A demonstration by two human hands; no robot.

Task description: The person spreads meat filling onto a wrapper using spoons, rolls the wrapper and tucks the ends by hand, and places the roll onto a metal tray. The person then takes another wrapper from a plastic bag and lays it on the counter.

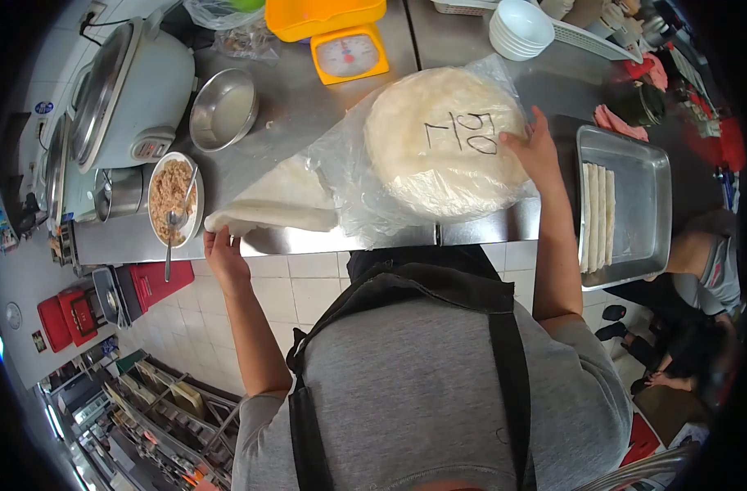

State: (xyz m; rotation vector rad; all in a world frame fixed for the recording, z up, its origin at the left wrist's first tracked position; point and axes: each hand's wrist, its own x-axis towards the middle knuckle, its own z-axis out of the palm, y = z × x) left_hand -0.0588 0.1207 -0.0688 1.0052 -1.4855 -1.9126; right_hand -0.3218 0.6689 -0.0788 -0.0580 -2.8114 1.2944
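Note:
At the counter's front edge, my left hand pinches the left end of a partly rolled wrapper sheet. The sheet narrows to a point toward the back and its front edge is rolled. My right hand, fingers spread, touches the right side of a plastic bag holding a round stack of wrappers with handwritten marks on it. Left of the sheet is an oval white bowl of minced filling with spoons in it. Several long thin rolls lie side by side in a metal tray at the right.
A metal bowl with pale liquid and a large cooker stand at the left. Behind are a yellow scale and stacked white bowls. Pink cloths lie near the tray. Other people are partly visible at the lower right.

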